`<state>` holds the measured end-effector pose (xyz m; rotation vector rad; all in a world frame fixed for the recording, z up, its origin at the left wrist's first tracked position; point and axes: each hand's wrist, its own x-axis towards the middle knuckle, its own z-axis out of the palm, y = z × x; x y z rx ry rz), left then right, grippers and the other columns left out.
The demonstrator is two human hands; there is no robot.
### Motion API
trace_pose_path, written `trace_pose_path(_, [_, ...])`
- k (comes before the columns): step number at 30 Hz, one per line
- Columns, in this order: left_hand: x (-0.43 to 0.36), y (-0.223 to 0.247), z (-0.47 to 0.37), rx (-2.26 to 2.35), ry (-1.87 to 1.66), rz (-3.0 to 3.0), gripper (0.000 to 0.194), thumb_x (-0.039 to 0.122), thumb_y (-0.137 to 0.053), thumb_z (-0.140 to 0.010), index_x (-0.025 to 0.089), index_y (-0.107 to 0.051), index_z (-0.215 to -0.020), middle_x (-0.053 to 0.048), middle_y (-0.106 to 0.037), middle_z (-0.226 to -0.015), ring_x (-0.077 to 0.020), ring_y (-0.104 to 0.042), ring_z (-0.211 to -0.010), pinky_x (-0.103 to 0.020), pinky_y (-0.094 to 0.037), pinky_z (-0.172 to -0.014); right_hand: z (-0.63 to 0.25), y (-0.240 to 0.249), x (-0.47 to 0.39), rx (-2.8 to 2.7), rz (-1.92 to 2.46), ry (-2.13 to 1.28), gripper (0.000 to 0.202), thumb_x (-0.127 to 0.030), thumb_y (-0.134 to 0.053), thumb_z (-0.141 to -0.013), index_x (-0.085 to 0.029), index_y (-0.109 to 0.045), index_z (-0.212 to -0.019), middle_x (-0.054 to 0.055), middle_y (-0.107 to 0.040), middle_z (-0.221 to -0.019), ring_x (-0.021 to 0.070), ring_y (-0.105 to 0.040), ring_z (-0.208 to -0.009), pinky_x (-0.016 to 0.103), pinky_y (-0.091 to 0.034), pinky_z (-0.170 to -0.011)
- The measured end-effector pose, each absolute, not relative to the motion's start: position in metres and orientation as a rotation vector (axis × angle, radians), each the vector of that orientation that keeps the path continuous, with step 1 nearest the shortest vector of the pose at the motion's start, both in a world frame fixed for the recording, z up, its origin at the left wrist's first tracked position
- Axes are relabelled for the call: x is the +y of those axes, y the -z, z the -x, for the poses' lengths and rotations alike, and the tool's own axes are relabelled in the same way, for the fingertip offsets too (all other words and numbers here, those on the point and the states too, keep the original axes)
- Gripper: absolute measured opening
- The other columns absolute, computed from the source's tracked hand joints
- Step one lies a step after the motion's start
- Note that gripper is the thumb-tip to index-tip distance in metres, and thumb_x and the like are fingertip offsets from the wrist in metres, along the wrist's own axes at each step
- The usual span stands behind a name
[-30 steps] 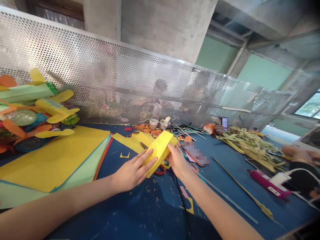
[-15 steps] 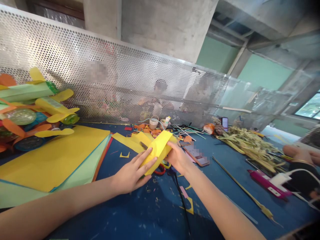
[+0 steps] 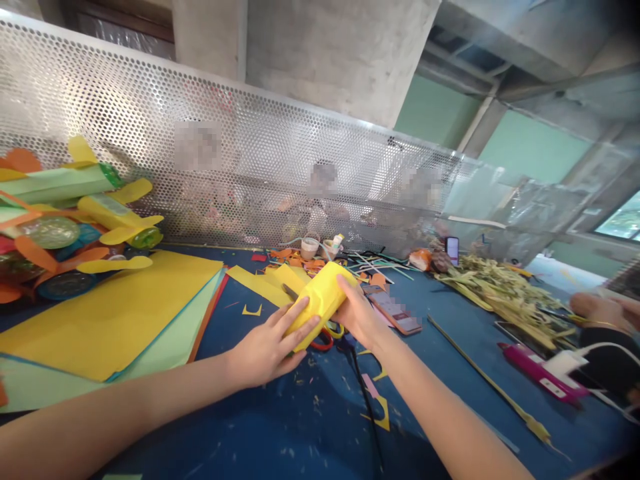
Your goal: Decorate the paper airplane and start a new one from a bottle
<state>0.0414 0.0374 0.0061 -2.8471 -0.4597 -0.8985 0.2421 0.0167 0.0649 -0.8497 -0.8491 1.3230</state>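
Observation:
A piece of yellow paper, bent into a rounded shape, is held between both hands above the blue table. My left hand lies along its lower left side with the fingers over the front. At its upper right edge, my right hand grips it, partly hidden behind the paper. Scissors with red and yellow handles lie beneath, partly covered. Flat yellow paper pieces rest just behind.
Coloured sheets and paper-wrapped bottles are at left. A phone, dried husks and a magenta power strip lie to the right, near another person's hand. Behind stands a perforated metal screen.
The yellow paper has gone from a flatter folded strip to a more rounded, closed shape. Both hands keep their hold on it. The view has shifted slightly.

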Motion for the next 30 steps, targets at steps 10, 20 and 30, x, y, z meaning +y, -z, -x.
trace_pose_path(10, [0.046,-0.019,-0.032,-0.919,1.38,3.075,0.067,0.028,-0.052,-0.084,0.028,-0.017,-0.141,-0.01,-0.035,-0.14,-0.0266,-0.04,-0.125,-0.045,-0.039,-0.101,-0.236,-0.055,0.023,-0.71,0.753,-1.199,0.034,-0.039,-0.059,-0.08,-0.021,-0.056,-0.109,0.005,-0.066,-0.11,0.0231,-0.06,-0.103,0.036,-0.054,-0.079])
trace_pose_path(20, [0.05,-0.031,-0.029,-0.855,1.299,3.201,0.076,0.039,-0.065,-0.074,0.03,-0.025,-0.139,-0.009,-0.037,-0.139,-0.0277,-0.04,-0.124,-0.046,-0.036,-0.102,-0.228,-0.049,0.023,-0.617,0.821,-1.241,0.036,-0.04,-0.055,-0.083,-0.019,-0.055,-0.112,0.007,-0.066,-0.109,0.021,-0.063,-0.099,0.032,-0.056,-0.077])
trace_pose_path(30, [0.058,-0.028,-0.031,-1.015,1.491,3.569,0.088,0.041,-0.068,-0.071,0.028,-0.017,-0.141,-0.011,-0.041,-0.135,-0.0248,-0.052,-0.113,-0.041,-0.043,-0.095,-0.232,-0.048,0.027,-0.667,0.841,-1.25,0.04,-0.043,-0.063,-0.077,-0.022,-0.058,-0.11,0.005,-0.066,-0.111,0.0228,-0.059,-0.106,0.033,-0.055,-0.08])
